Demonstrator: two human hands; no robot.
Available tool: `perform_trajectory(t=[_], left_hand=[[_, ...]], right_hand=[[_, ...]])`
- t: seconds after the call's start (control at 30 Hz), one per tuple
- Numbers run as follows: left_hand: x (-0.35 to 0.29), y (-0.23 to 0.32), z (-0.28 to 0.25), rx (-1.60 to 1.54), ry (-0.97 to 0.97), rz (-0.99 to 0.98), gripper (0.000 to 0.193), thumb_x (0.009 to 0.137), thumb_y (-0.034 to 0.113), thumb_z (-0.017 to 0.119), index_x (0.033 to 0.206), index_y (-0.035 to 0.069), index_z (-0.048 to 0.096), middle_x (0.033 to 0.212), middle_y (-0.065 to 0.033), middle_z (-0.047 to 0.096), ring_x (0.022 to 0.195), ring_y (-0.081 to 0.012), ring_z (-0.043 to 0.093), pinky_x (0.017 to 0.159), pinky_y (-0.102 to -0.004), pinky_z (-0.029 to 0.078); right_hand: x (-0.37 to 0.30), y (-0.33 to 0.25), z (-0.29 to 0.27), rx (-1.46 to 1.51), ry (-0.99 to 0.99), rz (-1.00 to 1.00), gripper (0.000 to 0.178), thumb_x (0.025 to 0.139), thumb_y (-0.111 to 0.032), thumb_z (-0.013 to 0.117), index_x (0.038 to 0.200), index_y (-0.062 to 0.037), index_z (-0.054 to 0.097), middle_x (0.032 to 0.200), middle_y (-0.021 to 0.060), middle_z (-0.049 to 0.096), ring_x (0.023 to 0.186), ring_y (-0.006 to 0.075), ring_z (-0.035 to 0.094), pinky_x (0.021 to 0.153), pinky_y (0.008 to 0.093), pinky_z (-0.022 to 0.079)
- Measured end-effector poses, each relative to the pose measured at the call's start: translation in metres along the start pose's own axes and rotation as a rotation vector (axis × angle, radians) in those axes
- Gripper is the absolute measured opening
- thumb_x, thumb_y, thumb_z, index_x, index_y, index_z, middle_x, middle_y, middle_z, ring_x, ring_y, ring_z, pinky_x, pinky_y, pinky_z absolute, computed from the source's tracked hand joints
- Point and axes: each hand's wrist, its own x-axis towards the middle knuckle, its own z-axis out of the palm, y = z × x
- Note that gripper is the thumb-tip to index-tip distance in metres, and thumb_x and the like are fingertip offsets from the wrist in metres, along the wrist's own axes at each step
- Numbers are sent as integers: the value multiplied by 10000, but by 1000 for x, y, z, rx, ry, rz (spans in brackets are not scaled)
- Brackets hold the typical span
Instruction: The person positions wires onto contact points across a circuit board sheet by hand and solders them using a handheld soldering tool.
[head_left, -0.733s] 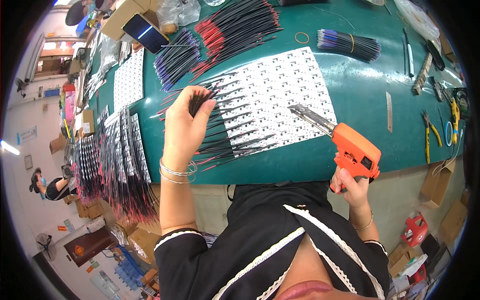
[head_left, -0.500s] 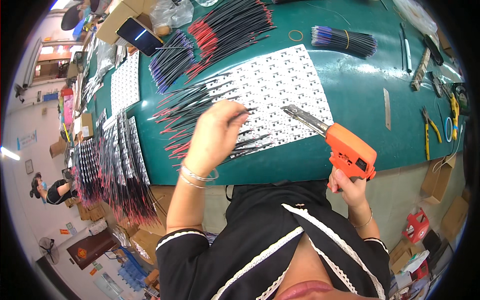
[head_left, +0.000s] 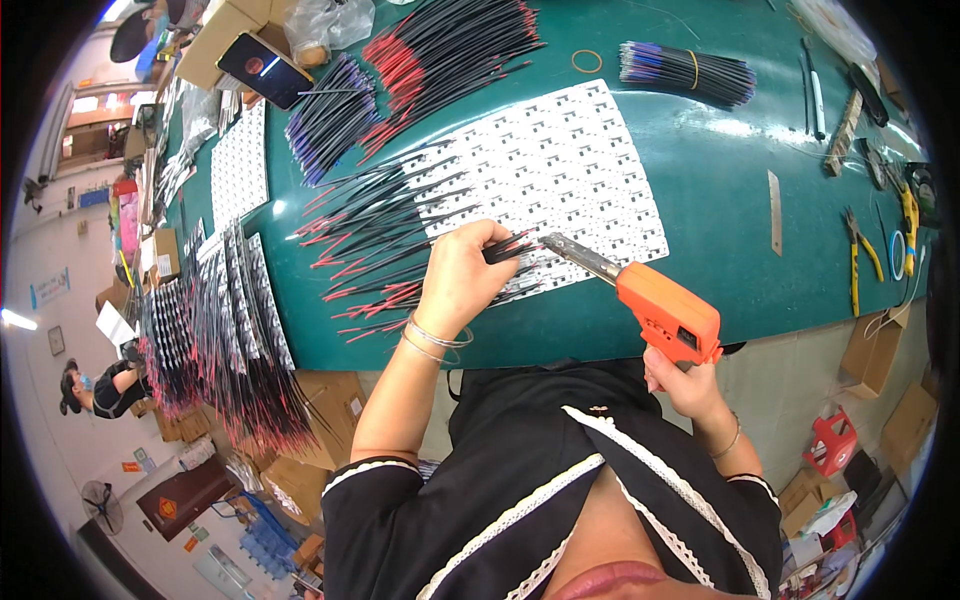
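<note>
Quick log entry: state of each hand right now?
Left hand: closed, holding a small bunch of black wires.
Right hand: closed around the grip of an orange gun-shaped tool.

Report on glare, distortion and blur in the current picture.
Head view: pale glare on the green table near the banded wire bundle; head view: the table's near edge bows; head view: the tube light at far left is washed out; head view: no obvious blur on the orange tool.
</note>
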Motion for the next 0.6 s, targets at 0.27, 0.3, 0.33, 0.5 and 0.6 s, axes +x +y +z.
perform_trajectory(t=[0.27, 0.3, 0.33, 0.5, 0.6], left_hand=[[1, -4, 3, 34, -24, -2, 122, 665, 27, 653, 765, -22, 605, 664, -76, 634, 600, -79, 583, 562, -217, 444], [1, -3, 2, 33, -23, 2, 122, 663, 26, 653, 765, -22, 605, 664, -76, 634, 600, -79, 582, 561, -218, 444], [2, -3, 2, 31, -23, 6, 122, 662, 26, 652, 764, -22, 605, 663, -76, 635, 599, -79, 582, 561, -218, 444], [2, -3, 3, 39, -25, -14, 119, 658, 24, 644, 762, -20, 606, 661, -78, 634, 598, -83, 583, 560, -220, 445], [2, -2, 3, 45, -19, -29, 122, 653, 24, 641, 761, -19, 607, 661, -80, 633, 593, -90, 583, 561, -224, 446]], right_hand=[[4, -2, 4, -17, 5, 29, 335, 798, -69, 577, 1105, 23, 477, 673, 26, 539, 484, 56, 473, 415, 201, 412], [4, -3, 5, -10, 4, 31, 330, 798, -70, 578, 1098, 23, 481, 668, 24, 537, 483, 55, 472, 415, 201, 410], [4, -3, 5, -4, 5, 32, 324, 797, -70, 579, 1092, 24, 484, 664, 23, 536, 481, 54, 470, 415, 202, 409], [6, -4, 6, -27, 4, 30, 308, 797, -74, 582, 1074, 25, 492, 661, 20, 533, 476, 53, 464, 414, 200, 406], [7, -3, 6, -32, -4, 25, 304, 797, -72, 583, 1069, 26, 490, 666, 22, 532, 472, 54, 462, 414, 201, 409]])
